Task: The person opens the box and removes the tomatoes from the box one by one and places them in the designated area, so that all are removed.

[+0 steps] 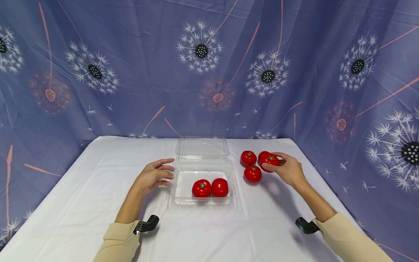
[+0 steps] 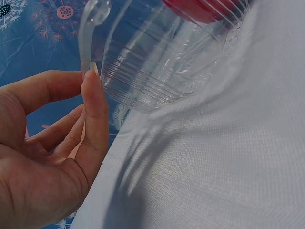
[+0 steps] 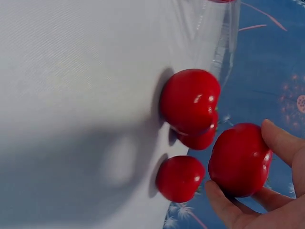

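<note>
My right hand point(image 1: 289, 169) grips a red tomato point(image 3: 240, 160) between thumb and fingers, raised over the cloth. Close by are three more tomatoes: one point(image 1: 248, 158) at the back, one point(image 1: 252, 174) in front, and one partly hidden behind the held tomato. A clear plastic clamshell box point(image 1: 183, 202) lies with its lid point(image 1: 201, 147) folded back. Inside its near half sit two tomatoes, one with its green top up point(image 1: 201, 188), the other plain red point(image 1: 220, 187). My left hand point(image 1: 154, 176) is at the box's left side, fingers loosely extended, fingertips right at the rim point(image 2: 88, 43).
A white cloth point(image 1: 82, 189) covers the table. Blue curtains point(image 1: 147, 72) with a dandelion print hang behind it and along the sides. Each wrist carries a black camera mount, seen on the left point(image 1: 146, 224) and right point(image 1: 307, 225).
</note>
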Demonstrator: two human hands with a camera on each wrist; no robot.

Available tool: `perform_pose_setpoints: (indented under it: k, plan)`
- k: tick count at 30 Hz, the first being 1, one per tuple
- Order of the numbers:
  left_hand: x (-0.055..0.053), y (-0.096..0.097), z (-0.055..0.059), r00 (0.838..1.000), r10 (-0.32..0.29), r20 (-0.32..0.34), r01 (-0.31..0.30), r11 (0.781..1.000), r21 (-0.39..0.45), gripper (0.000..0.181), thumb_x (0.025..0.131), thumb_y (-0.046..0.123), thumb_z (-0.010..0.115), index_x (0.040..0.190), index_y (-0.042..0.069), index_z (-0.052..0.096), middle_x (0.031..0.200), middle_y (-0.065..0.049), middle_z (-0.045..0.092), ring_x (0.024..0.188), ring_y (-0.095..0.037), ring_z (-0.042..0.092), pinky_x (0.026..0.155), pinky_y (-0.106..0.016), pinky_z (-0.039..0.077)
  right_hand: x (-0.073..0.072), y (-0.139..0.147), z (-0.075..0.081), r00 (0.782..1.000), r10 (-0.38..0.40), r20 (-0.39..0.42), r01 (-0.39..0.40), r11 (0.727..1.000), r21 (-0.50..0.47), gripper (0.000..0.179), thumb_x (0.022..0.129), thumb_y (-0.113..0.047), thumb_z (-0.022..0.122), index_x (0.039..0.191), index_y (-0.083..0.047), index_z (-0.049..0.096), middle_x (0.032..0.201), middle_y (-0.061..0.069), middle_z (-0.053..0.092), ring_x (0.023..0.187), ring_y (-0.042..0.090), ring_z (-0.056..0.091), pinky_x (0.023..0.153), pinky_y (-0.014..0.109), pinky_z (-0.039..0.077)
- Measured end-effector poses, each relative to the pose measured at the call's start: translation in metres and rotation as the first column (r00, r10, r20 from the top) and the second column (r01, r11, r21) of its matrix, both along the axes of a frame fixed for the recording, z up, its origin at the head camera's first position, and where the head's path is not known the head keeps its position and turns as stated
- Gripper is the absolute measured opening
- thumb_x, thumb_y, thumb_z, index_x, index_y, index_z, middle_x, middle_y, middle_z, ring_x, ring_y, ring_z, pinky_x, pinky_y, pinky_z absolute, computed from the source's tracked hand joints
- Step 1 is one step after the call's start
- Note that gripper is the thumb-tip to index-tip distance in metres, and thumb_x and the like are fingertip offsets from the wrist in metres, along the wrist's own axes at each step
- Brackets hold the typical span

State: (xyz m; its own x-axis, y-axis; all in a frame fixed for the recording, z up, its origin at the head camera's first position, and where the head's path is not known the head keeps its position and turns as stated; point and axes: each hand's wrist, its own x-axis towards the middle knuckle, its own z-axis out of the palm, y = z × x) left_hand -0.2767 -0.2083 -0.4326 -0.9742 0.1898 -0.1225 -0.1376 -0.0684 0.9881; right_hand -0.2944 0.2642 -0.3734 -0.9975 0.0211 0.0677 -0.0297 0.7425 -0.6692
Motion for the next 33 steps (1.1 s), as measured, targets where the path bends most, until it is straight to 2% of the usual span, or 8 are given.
perform_pose_setpoints:
  k: [8, 14, 21, 33]
  plan:
    - [0.0, 0.0, 0.001, 1.0, -0.006, 0.002, 0.006, 1.0, -0.001, 0.072, 0.09, -0.002, 0.066, 0.155, 0.0, 0.036, 0.123, -0.015, 0.059, 0.08, -0.013, 0.069, 0.067, -0.03, 0.062, -0.001, 0.01, -0.014, 0.999, -0.021, 0.035, 0.02, 0.999, 0.036, 0.077, 0.087, -0.047, 0.077, 0.146, -0.004, 0.052, 0.127, 0.029, 0.065, 0.115, 0.042, 0.061, 0.081, 0.041, 0.057]
    - [0.001, -0.001, 0.0, 1.0, -0.013, 0.001, 0.013, 1.0, 0.002, 0.073, 0.09, -0.002, 0.066, 0.156, -0.001, 0.035, 0.123, -0.015, 0.059, 0.081, -0.013, 0.069, 0.067, -0.03, 0.062, -0.001, 0.015, -0.027, 0.999, -0.036, 0.036, 0.035, 0.998, 0.048, 0.077, 0.087, -0.048, 0.077, 0.144, -0.003, 0.052, 0.124, 0.027, 0.067, 0.113, 0.04, 0.062, 0.083, 0.043, 0.053]
    - [0.0, -0.001, 0.0, 1.0, -0.014, 0.0, 0.014, 1.0, 0.01, 0.072, 0.091, -0.002, 0.067, 0.155, -0.001, 0.035, 0.123, -0.015, 0.059, 0.081, -0.013, 0.069, 0.067, -0.031, 0.062, -0.002, 0.016, -0.039, 0.999, -0.041, 0.033, 0.039, 0.998, 0.049, 0.076, 0.087, -0.046, 0.077, 0.143, 0.0, 0.052, 0.123, 0.028, 0.067, 0.111, 0.04, 0.062, 0.084, 0.047, 0.053]
    - [0.001, 0.0, 0.001, 1.0, -0.014, 0.0, 0.014, 1.0, 0.006, 0.071, 0.09, -0.003, 0.066, 0.155, -0.001, 0.036, 0.124, -0.015, 0.059, 0.082, -0.013, 0.069, 0.067, -0.029, 0.062, -0.003, 0.015, -0.048, 0.996, -0.061, 0.065, 0.057, 0.997, 0.06, 0.073, 0.088, -0.042, 0.077, 0.142, 0.001, 0.052, 0.126, 0.03, 0.065, 0.113, 0.042, 0.061, 0.088, 0.05, 0.053]
